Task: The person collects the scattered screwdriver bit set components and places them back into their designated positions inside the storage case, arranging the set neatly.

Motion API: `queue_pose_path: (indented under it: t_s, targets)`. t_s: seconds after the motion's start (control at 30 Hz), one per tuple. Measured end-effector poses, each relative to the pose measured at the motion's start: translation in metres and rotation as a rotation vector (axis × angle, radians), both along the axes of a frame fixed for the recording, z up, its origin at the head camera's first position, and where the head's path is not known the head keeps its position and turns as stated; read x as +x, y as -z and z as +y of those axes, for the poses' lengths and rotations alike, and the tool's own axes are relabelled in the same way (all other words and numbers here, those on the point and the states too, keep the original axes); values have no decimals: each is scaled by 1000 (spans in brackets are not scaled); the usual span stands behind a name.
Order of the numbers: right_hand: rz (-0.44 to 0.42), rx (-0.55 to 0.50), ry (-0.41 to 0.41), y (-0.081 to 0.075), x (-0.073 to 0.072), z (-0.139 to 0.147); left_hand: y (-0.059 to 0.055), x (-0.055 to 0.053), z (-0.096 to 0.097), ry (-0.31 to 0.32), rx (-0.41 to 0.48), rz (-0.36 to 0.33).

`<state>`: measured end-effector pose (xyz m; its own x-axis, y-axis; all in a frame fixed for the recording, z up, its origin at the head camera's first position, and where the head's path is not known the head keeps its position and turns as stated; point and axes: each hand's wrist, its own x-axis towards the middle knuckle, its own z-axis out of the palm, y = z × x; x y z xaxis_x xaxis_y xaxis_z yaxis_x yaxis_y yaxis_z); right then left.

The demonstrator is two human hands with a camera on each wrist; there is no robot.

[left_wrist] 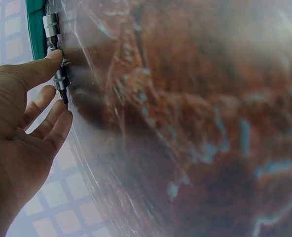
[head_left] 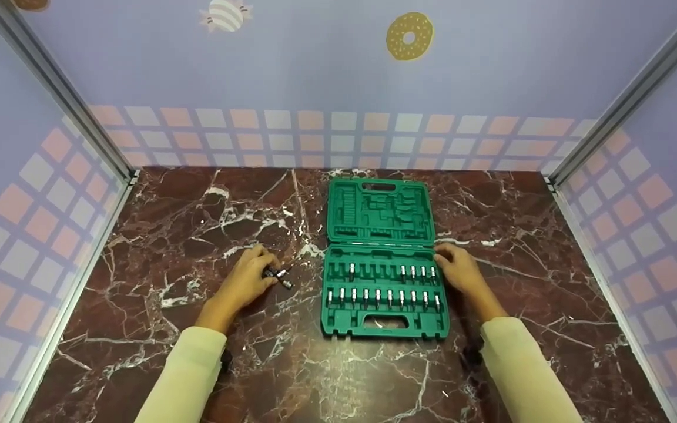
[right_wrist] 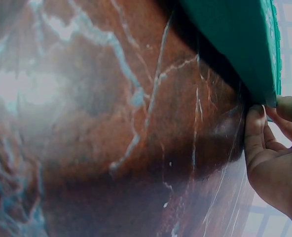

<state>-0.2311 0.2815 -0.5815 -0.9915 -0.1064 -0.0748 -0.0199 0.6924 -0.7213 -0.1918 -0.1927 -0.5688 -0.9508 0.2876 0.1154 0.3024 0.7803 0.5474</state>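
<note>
The left hand (head_left: 250, 275) is low over the tabletop, left of the open green case. Its thumb and fingers pinch at a small cluster of chrome bit sockets (head_left: 284, 282) with dark tips; the fingers partly hide them. In the left wrist view, one bit socket (left_wrist: 61, 79) lies between thumb and fingertips, and another socket (left_wrist: 51, 25) is just beyond the thumb. At the case's right side, the right hand (head_left: 458, 267) grips the edge of the green case (head_left: 338, 323), thumb on the rim and fingers against the outer side, as the right wrist view shows.
The case's lid (head_left: 347, 235) lies folded back towards the rear wall. Bit sockets (head_left: 378, 298) fill a front row; the rear row holds one at left and several at right, with bare slots between. Patterned walls (head_left: 309, 141) enclose the marble-look tabletop (head_left: 197, 235).
</note>
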Motion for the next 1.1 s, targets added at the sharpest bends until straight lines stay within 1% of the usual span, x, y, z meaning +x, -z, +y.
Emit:
queue_pose_path:
  t_s: [0.17, 0.47, 0.77, 0.87, 1.1]
  targets:
    - [-5, -11, 8, -1, 0, -1, 0, 1, -2, -7, 11, -7]
    - [5, -8, 18, 0, -1, -2, 4, 2, -5, -20, 16, 34]
    - [2, 5, 18, 1, -1, -2, 4, 4, -5, -3, -25, 3]
    - [0, 5, 21, 1, -1, -2, 4, 4, -5, 1, -26, -6]
    - [8, -2, 17, 1, 0, -2, 5, 4, -6, 16, -40, -2]
